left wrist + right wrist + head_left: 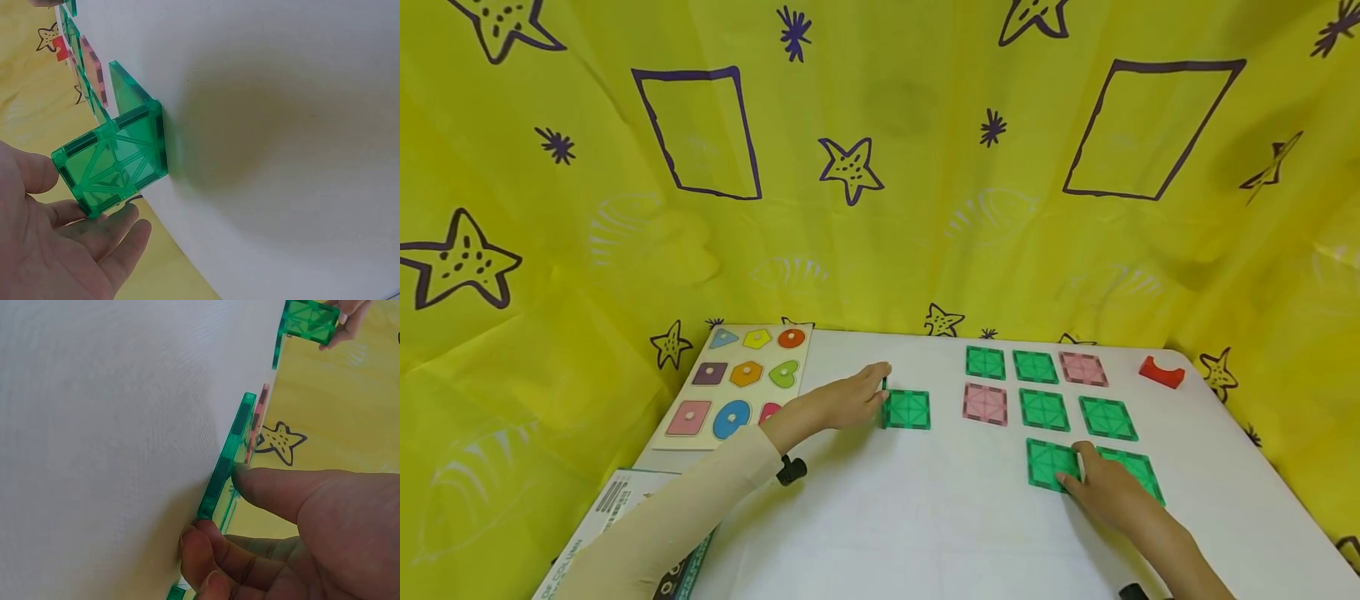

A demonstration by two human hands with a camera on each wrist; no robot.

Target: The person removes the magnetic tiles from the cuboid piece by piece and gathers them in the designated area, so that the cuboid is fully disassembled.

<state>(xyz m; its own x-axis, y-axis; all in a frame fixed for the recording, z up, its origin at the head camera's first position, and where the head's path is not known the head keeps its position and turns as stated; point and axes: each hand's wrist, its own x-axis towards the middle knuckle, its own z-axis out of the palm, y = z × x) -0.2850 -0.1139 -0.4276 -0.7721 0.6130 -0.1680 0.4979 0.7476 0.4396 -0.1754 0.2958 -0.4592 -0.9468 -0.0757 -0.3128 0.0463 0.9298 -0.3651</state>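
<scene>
My left hand pinches a clear green magnetic tile between thumb and fingers, holding it upright on its edge. Its lower edge meets the left side of a flat green tile on the table. On the right, my right hand grips another green square tile, thumb on its face and fingertips at its edge; whether it is fully off the table I cannot tell. Just beyond that hand lies a further green tile, partly covered by the hand.
Several green tiles and two pink tiles lie in loose rows. A red curved block sits at the back right. At the left are a shape puzzle board and a box. A yellow curtain stands behind the table.
</scene>
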